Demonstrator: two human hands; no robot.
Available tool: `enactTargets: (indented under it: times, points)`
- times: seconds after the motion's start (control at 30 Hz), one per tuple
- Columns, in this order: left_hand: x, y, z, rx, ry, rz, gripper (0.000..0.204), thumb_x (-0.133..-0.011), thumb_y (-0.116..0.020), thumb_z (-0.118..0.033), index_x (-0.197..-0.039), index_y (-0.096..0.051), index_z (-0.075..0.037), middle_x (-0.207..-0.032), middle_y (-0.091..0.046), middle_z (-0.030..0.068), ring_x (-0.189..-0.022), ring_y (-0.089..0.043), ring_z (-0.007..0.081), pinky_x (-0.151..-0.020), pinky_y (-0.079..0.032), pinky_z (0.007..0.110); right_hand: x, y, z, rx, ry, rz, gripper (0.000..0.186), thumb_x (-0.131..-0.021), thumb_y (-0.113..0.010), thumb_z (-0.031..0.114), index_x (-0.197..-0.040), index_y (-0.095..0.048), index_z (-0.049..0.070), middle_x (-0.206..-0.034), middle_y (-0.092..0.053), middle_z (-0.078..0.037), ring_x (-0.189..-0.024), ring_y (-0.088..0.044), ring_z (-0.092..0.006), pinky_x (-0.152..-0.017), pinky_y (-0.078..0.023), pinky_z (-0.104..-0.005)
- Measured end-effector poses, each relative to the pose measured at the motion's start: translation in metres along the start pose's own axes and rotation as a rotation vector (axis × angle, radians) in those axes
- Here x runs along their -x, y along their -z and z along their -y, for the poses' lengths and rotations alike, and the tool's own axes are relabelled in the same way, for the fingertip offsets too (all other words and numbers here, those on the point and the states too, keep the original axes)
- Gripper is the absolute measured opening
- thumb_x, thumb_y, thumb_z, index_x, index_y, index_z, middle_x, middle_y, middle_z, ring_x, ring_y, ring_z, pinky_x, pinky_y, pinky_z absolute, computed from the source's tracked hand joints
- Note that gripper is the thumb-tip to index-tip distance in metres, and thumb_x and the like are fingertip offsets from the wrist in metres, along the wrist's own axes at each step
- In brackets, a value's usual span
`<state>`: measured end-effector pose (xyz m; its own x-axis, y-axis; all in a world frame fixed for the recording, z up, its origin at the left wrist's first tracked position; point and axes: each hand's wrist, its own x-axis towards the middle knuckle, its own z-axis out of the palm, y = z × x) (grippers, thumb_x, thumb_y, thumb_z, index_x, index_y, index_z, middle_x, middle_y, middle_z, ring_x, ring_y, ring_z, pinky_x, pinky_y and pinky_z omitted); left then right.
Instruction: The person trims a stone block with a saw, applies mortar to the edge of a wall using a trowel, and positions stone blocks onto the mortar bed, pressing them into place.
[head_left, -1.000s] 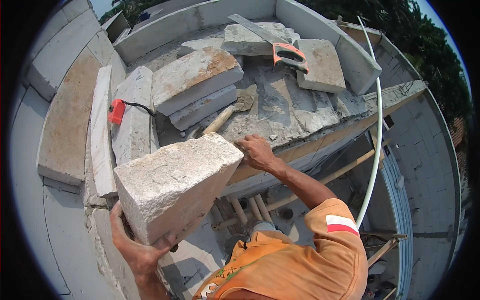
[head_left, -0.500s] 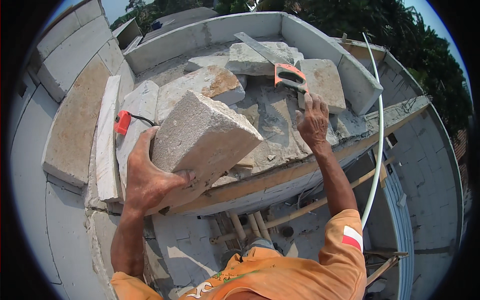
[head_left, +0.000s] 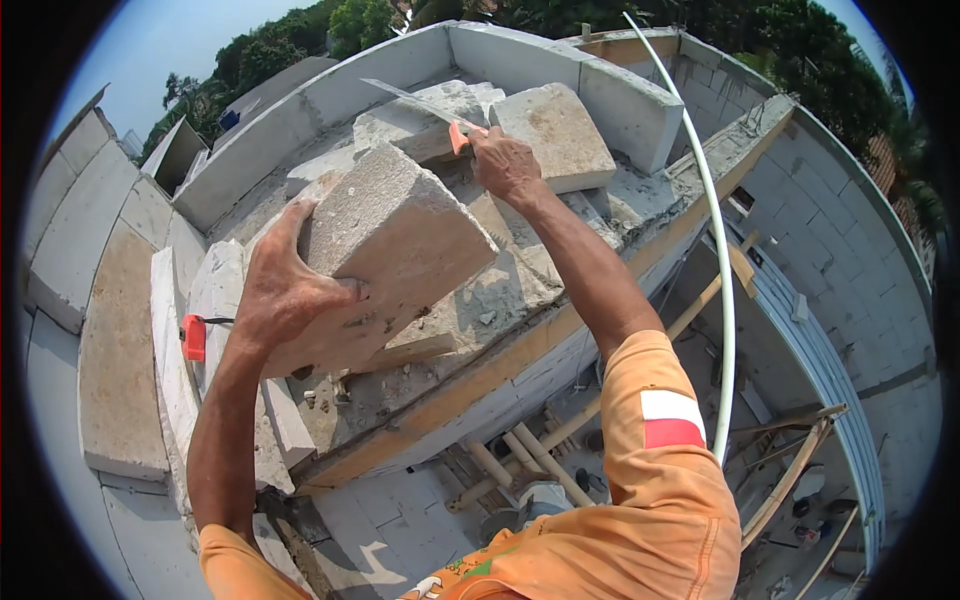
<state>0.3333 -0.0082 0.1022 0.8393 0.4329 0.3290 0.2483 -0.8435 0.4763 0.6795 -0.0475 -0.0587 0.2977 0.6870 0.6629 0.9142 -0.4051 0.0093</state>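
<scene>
One tape measure (head_left: 193, 338): red, nine o'clock.
Left hand (head_left: 278, 287): nine o'clock, grip holding the pale block (head_left: 405, 255).
Pale block: ten o'clock, tilted.
Handsaw (head_left: 459, 138): twelve o'clock, blade toward ten.
Right hand (head_left: 508, 168): twelve o'clock, grip around handsaw handle.

Orange shirt (head_left: 600, 550) — short sleeves (head_left: 690, 475); white-and-red patch (head_left: 673, 419)

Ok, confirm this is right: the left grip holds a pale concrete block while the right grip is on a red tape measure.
Wrong on the tool: in the head view, the right grip is on an orange-handled handsaw, not the red tape measure. The left grip does hold a pale concrete block.
</scene>
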Motion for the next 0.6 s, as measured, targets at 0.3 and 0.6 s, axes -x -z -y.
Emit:
enactTargets:
  times: [0.3,0.6]
  points:
    - [-0.035,-0.038,-0.006,0.014,-0.191,0.066,0.094,-0.046,-0.088,-0.027,-0.127,-0.056,0.008,-0.109,-0.065,0.0206,-0.105,-0.064,0.0324,-0.098,-0.046,0.037,0.213,0.177,0.006,-0.781,-0.368,-0.456,0.032,-0.086,-0.071,0.0,-0.117,-0.06,0.0,-0.106,-0.069,-0.015,-0.09,-0.07,-0.0223,-0.076,-0.056,-0.0342]
    - [-0.071,-0.083,-0.021,-0.158,-0.262,0.165,0.096,-0.049,-0.088,-0.027,-0.133,-0.055,0.003,-0.115,-0.066,0.0206,-0.109,-0.063,0.0351,-0.098,-0.047,0.04,0.338,0.202,0.074,-0.53,-0.421,-0.444,0.047,-0.082,-0.074,-0.003,-0.126,-0.056,-0.006,-0.125,-0.061,-0.026,-0.109,-0.066,-0.042,-0.091,-0.056,-0.045]
